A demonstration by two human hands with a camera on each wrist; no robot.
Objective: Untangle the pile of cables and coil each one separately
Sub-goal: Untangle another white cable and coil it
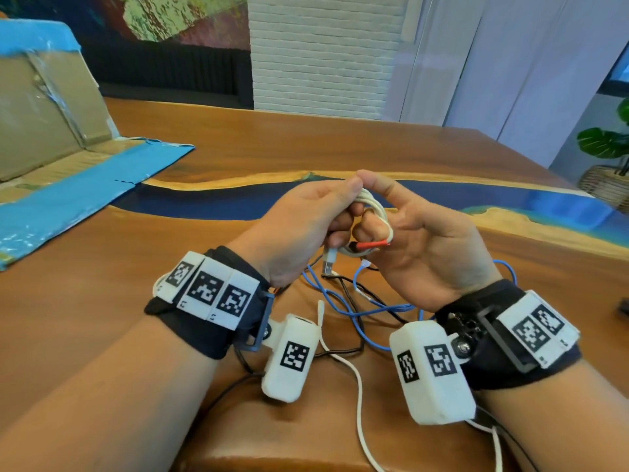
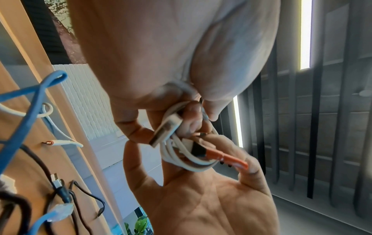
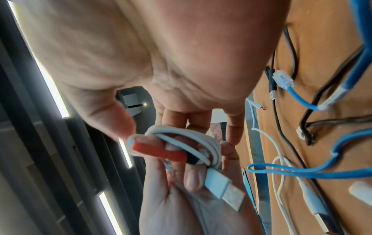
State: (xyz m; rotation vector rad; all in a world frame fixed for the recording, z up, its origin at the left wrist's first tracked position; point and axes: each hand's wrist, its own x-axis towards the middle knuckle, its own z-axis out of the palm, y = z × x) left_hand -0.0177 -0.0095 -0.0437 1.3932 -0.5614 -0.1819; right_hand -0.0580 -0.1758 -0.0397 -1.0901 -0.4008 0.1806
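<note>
A small white cable coil (image 1: 374,207) is held above the table between both hands. My left hand (image 1: 340,216) grips its left side with curled fingers, and the coil's USB plug (image 1: 329,264) hangs below. My right hand (image 1: 377,229) pinches the coil's right side, its fingers by the red end piece (image 1: 372,245). The left wrist view shows the coil (image 2: 181,157), plug (image 2: 165,132) and red piece (image 2: 225,157). The right wrist view shows the coil (image 3: 203,143) wrapped over my left fingers. Below, a blue cable (image 1: 340,301), a black cable (image 1: 371,294) and a white cable (image 1: 357,386) lie tangled.
The wooden table (image 1: 238,137) has a blue resin stripe across it. An opened cardboard box (image 1: 51,131) edged with blue tape lies at the far left. A potted plant (image 1: 609,144) stands beyond the right edge. A clear network plug (image 3: 281,79) ends the blue cable.
</note>
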